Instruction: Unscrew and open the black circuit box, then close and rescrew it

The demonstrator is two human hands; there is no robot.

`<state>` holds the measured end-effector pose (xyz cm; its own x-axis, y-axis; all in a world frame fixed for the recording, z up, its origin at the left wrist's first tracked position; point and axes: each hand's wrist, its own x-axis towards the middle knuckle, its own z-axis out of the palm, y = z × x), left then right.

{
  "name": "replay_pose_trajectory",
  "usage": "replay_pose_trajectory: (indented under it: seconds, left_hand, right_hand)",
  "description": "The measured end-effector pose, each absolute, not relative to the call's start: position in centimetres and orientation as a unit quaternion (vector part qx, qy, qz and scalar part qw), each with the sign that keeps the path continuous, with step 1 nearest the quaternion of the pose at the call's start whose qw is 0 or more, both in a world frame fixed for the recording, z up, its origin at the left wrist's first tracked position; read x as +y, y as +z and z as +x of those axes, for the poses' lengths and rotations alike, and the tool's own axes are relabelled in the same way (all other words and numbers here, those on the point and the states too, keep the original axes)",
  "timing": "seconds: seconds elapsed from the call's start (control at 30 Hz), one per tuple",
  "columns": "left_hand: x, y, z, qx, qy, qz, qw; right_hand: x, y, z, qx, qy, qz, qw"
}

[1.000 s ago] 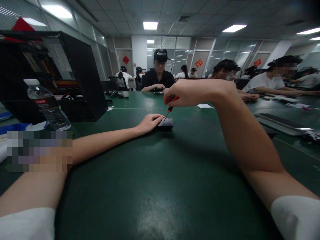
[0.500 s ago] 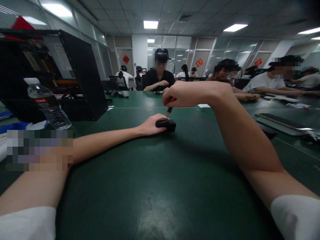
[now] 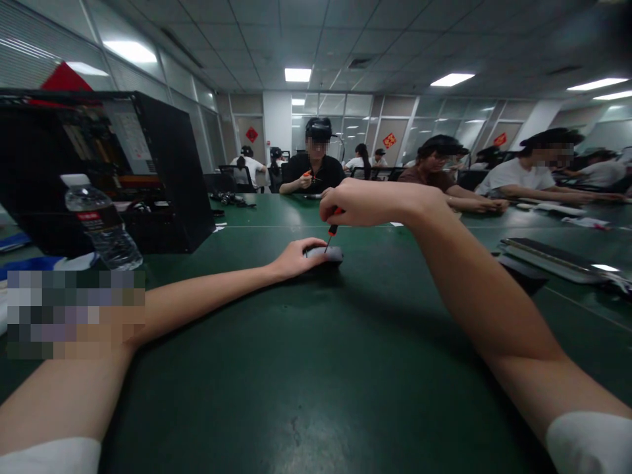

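A small dark device lies on the green table, far out in front of me. My left hand rests on its left side and holds it down, fingers curled over it. Above it my right hand is closed round a small screwdriver with a red and black handle. The thin shaft points down and its tip touches the top of the device.
A clear water bottle stands at the left, beside an open black computer case. A flat dark laptop-like slab lies at the right. Several people sit working at the far side and right of the table.
The view has tilted, so everything sits a little lower in the picture. My hands keep their hold on the device and screwdriver; the device lies flatter than half a second ago.
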<state>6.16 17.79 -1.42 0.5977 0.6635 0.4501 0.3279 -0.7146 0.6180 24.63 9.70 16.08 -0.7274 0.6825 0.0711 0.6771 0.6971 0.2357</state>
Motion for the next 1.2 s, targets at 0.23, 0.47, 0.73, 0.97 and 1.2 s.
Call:
replay_pose_trajectory:
  seconds: [0.23, 0.47, 0.73, 0.97, 1.2]
  left_hand:
    - [17.19, -1.23, 5.89, 0.269, 0.325, 0.875, 0.236]
    - [17.14, -1.28, 6.08, 0.26, 0.32, 0.885, 0.214]
    - [17.15, -1.23, 6.04, 0.261, 0.321, 0.885, 0.213]
    - [17.04, -1.25, 6.16, 0.27, 0.324, 0.881, 0.215]
    - [17.24, -1.49, 6.14, 0.268, 0.328, 0.884, 0.199]
  right_hand:
    - [9.64, 16.08, 24.37, 0.926, 0.111, 0.361, 0.007]
    - [9.17, 16.04, 24.19, 0.925, 0.095, 0.368, 0.027]
    - [9.49, 16.09, 24.64, 0.921, 0.1, 0.376, 0.023]
    - [9.11, 16.11, 24.27, 0.935, 0.079, 0.346, 0.02]
    - [8.85, 15.72, 23.65, 0.935, 0.056, 0.348, 0.029]
